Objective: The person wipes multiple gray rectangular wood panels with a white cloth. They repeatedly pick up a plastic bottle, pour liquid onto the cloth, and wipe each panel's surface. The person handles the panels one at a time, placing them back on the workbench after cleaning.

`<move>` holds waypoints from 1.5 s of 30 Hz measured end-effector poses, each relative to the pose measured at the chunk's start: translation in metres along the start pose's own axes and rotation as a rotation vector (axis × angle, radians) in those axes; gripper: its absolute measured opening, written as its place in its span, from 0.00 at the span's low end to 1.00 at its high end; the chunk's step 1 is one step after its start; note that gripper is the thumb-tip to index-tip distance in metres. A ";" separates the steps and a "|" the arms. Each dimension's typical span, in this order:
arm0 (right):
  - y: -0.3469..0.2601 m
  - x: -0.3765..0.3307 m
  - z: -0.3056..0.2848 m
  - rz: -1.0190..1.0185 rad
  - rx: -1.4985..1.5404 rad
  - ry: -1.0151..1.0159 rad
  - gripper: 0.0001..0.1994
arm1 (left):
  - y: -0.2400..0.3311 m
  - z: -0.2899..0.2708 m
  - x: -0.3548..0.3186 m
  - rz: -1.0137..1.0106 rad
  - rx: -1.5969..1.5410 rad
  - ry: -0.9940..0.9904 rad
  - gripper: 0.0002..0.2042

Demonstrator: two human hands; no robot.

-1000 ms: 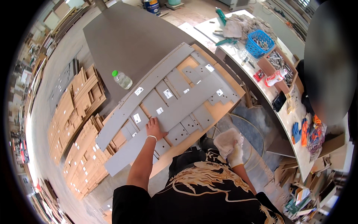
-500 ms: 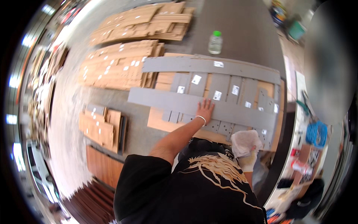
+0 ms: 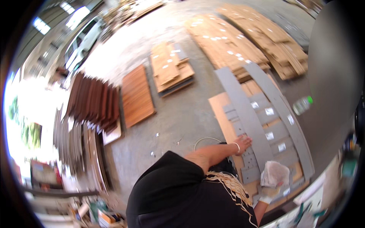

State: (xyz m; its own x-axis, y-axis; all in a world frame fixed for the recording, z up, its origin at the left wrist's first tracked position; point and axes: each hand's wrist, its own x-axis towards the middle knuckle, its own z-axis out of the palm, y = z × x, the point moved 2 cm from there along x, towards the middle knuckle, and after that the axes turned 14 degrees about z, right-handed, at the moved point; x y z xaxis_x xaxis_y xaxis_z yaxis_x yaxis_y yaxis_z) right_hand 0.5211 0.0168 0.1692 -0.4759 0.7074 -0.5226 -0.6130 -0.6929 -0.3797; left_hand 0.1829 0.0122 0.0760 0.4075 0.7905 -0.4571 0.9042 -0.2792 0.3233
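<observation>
My left hand [image 3: 243,144], bare with a pale bracelet, rests at the near long edge of a long grey board [image 3: 247,112], fingers stretched out and slightly blurred. In a pale glove, my right hand [image 3: 269,193] grips a folded white cloth [image 3: 274,174] over the near end of the boards. A second long grey board [image 3: 274,100] lies farther across, roughly parallel. Beneath both are shorter grey panels [image 3: 275,114] with white labels, some with drilled holes, on a wood-coloured board [image 3: 217,106].
A bottle with a green cap [image 3: 303,105] lies beyond the boards on a dark surface. Wood-toned panel stacks [image 3: 224,43] stand on the floor ahead. Toward the left are a brown panel [image 3: 137,97] and dark red-brown boards [image 3: 93,100]. A thin hose [image 3: 205,138] curves near my left arm.
My view has swung to the left, so the boards appear farther right and turned. My left hand has shifted from the long board's face to its near edge. The right hand still grips the cloth.
</observation>
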 end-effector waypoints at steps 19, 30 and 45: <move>-0.019 0.082 0.073 0.091 0.193 -0.060 0.42 | -0.010 0.027 0.026 0.252 0.095 0.117 0.26; -0.029 0.130 0.096 -0.135 0.271 0.054 0.42 | -0.154 -0.219 0.176 0.136 -0.454 0.865 0.28; -0.072 0.149 0.083 -0.423 0.570 0.114 0.35 | -0.090 -0.308 0.423 0.434 -0.691 0.483 0.27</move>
State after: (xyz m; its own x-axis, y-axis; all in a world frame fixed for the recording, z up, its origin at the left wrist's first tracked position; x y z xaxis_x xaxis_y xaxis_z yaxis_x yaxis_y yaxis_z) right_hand 0.4423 0.1840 0.1820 -0.0751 0.8584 -0.5074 -0.9790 -0.1602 -0.1261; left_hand 0.2341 0.5395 0.1085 0.4532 0.8768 0.1608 0.3473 -0.3398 0.8740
